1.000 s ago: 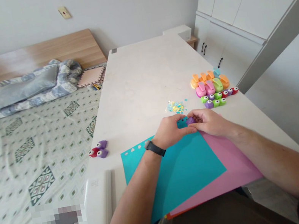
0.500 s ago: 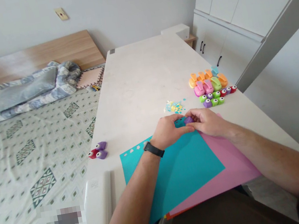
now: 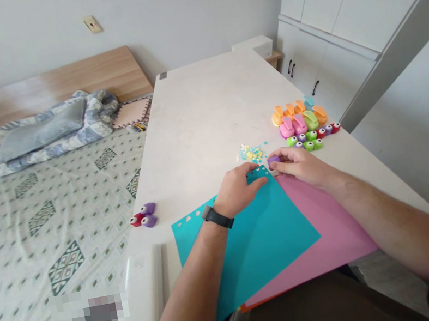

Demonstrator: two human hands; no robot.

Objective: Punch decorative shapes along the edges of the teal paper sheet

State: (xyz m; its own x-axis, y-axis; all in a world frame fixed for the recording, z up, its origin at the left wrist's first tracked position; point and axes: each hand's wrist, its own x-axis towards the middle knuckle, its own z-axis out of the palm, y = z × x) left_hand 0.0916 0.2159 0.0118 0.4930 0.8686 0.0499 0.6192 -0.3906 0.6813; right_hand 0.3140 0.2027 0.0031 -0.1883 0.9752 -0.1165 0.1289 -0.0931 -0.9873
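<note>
- Purple punch (image 3: 274, 160): small, pinched in the right grip (image 3: 298, 163) between thumb and fingers, so that grip is closed on it; it sits just beside the top corner of the teal sheet, and its long axis looks roughly level, toward that corner
- Left grip (image 3: 236, 192): open, fingers spread flat on the teal sheet (image 3: 254, 242), near the corner, holding nothing else
- Punched shapes (image 3: 187, 219): a row along the sheet's left edge
- Pink sheet (image 3: 326, 229): under the teal one
- Paper bits (image 3: 250, 152): just beyond the corner on the bench (image 3: 206, 112)
- Punch cluster (image 3: 299, 120): orange, pink, green, to the right
- Three punches (image 3: 143, 216): left, near the bench edge
- Bed (image 3: 43, 224): beyond that edge
</note>
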